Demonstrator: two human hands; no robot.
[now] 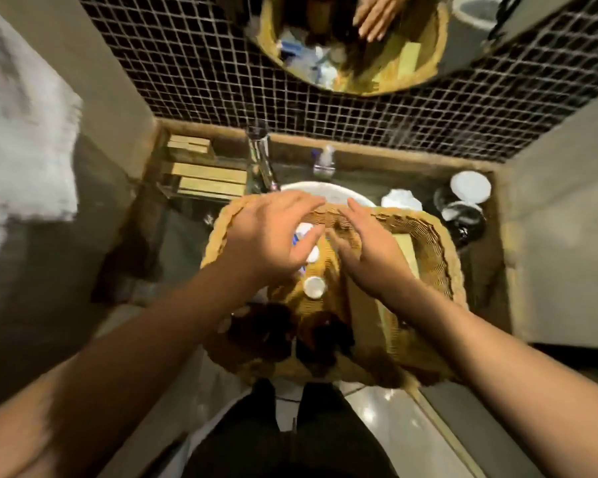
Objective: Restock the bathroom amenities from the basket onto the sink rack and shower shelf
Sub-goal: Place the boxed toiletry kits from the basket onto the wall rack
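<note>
Both hands are hovering open, holding nothing, over the wicker basket [439, 250]; the left hand [270, 236] should be closing squarely round one white-capped bottle [314, 287], the right hand [370, 250] steadying the rim.

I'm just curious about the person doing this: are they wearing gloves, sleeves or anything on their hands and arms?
No. The left hand and right hand are bare, with no gloves, and I see no rings or watch. Both forearms are uncovered as far as the frame shows; no sleeves appear. The picture is somewhat blurred.
</note>
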